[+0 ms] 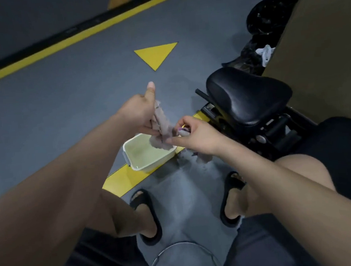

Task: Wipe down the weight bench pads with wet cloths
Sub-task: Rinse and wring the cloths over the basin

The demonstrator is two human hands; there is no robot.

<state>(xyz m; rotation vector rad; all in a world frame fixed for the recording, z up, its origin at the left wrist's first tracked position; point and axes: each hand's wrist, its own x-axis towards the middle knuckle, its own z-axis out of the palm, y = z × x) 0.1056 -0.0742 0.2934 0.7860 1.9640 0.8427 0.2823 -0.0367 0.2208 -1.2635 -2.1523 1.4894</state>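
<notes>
Both hands hold a grey cloth above a pale basin, beside the black bench pad.

A yellow floor stripe [119,180] runs under the basin [145,156], which holds shallow water. The left hand [141,112] is closed on the upper end of the cloth [162,123], thumb sticking up. The right hand [194,135] pinches the lower end between thumb and fingers; more cloth hangs below it, blurred. The seat pad [245,95] stands at right, apart from both hands, its frame partly hidden by a knee. Black bags [266,16] lie behind.
</notes>
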